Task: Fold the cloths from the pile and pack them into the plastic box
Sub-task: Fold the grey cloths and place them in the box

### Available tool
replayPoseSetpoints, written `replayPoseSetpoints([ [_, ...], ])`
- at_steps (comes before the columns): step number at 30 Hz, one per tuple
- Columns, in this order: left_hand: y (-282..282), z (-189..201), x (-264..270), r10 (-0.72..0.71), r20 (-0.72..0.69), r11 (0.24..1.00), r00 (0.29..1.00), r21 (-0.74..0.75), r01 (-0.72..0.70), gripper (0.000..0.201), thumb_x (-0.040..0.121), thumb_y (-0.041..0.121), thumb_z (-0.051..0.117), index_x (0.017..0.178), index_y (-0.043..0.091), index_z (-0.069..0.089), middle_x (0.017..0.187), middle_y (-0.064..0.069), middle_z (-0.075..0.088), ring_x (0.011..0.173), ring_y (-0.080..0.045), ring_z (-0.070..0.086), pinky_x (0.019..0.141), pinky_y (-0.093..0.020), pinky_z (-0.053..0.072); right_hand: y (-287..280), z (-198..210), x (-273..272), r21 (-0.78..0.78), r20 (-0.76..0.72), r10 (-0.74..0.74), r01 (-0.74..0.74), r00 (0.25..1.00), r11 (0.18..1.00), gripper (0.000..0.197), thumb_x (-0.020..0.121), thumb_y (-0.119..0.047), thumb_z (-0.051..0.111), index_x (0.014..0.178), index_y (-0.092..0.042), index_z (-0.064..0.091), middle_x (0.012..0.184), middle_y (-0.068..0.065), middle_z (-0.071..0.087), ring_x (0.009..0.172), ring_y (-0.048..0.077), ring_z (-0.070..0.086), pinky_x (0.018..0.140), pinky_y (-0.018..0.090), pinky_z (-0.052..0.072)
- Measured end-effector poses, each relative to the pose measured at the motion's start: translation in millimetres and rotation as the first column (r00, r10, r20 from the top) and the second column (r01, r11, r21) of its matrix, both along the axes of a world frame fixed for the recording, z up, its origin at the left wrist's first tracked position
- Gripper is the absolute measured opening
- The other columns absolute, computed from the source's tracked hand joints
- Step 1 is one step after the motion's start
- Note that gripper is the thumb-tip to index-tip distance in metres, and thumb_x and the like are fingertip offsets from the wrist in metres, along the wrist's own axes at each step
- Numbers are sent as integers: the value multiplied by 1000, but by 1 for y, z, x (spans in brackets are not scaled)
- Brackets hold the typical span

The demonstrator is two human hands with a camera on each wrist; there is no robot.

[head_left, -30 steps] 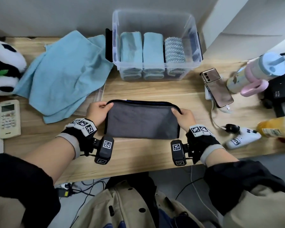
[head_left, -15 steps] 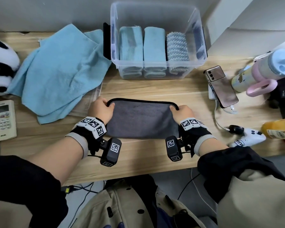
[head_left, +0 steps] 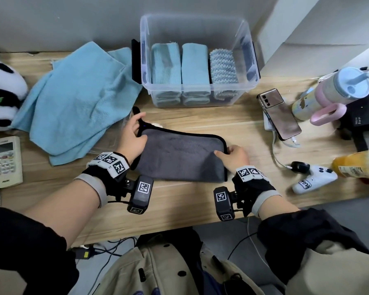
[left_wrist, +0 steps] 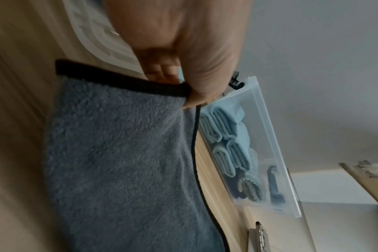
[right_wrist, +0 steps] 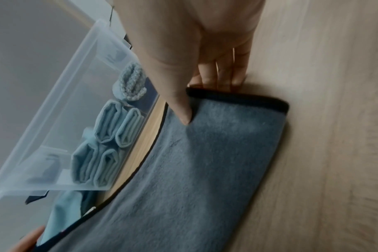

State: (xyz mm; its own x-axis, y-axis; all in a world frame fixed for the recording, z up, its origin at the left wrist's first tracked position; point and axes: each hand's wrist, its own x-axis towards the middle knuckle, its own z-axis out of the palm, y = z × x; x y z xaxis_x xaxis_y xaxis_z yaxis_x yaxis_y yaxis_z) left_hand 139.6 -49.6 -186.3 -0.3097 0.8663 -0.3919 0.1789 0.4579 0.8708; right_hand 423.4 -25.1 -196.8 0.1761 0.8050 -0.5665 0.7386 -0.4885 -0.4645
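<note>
A grey cloth with black trim (head_left: pixel 179 156) (left_wrist: pixel 119 162) (right_wrist: pixel 205 170) lies folded in a strip on the wooden table (head_left: pixel 179 201). My left hand (head_left: pixel 134 137) (left_wrist: pixel 183 85) pinches its left end and lifts that corner off the table. My right hand (head_left: pixel 232 155) (right_wrist: pixel 205 95) holds the right end, thumb on top and fingers under the edge. Behind stands the clear plastic box (head_left: pixel 245 52) (left_wrist: pixel 270 136) (right_wrist: pixel 65 85) with several folded blue cloths (head_left: pixel 179 62) packed upright. The pile of light blue cloths (head_left: pixel 77 99) lies at the left.
A panda toy (head_left: pixel 2 92) and a remote control (head_left: pixel 5 160) sit at the far left. On the right lie a phone (head_left: pixel 279 113), a cup with a pink handle (head_left: pixel 332 92), a white controller (head_left: pixel 313 182) and an orange bottle (head_left: pixel 358 165). The box lid (head_left: pixel 115 135) lies under the pile.
My left hand has moved back and raised the cloth's left corner; the cloth now sits skewed. The right hand has slid slightly toward me along the right edge.
</note>
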Motion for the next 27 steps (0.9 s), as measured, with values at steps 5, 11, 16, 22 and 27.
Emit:
replayPoseSetpoints([
  [5, -9, -9, -10, 55, -130, 997, 990, -55, -63, 61, 87, 2, 53, 140, 24, 34, 137, -12, 45, 128, -18, 43, 108, -34, 36, -16, 2, 4, -142, -49, 30, -37, 998, 989, 48, 81, -34, 70, 51, -16, 36, 52, 0, 39, 55, 19, 41, 55, 31, 31],
  [11, -15, -4, -3, 30, -348, 999, 937, -13, -36, 48, 80, 2, 56, 126, 13, 47, 123, -14, 53, 107, -29, 54, 96, -35, 44, -25, 2, 2, -52, -229, 28, -41, 973, 998, 26, 80, -17, 71, 99, -5, 60, 92, 9, 65, 88, 25, 62, 86, 38, 49],
  [16, -2, 33, 39, -435, -283, 886, 855, 39, 463, 56, 79, 4, 65, 130, 18, 46, 132, -6, 46, 118, -14, 45, 102, -28, 37, -21, 34, -16, 233, -366, 144, -60, 919, 971, 21, 80, -3, 68, 88, -18, 55, 69, -10, 51, 64, 1, 49, 71, 18, 41],
  [22, 30, 94, 63, -719, -458, 537, 522, 110, 836, 94, 65, 29, 80, 144, 26, 28, 152, -4, 23, 142, -13, 14, 115, -31, 9, -5, 109, -29, 346, -419, 476, -349, 773, 871, 34, 79, 4, 67, 74, -28, 55, 71, -5, 53, 61, -2, 46, 64, 12, 36],
  [27, 40, 123, 63, -772, -436, 474, 462, 89, 876, 51, 61, 40, 80, 102, 13, 66, 112, -4, 60, 106, -14, 52, 96, -24, 36, 11, 154, -21, 350, -313, 599, -497, 737, 794, 28, 75, -7, 74, 73, -30, 59, 68, -4, 56, 66, 10, 47, 64, 22, 35],
])
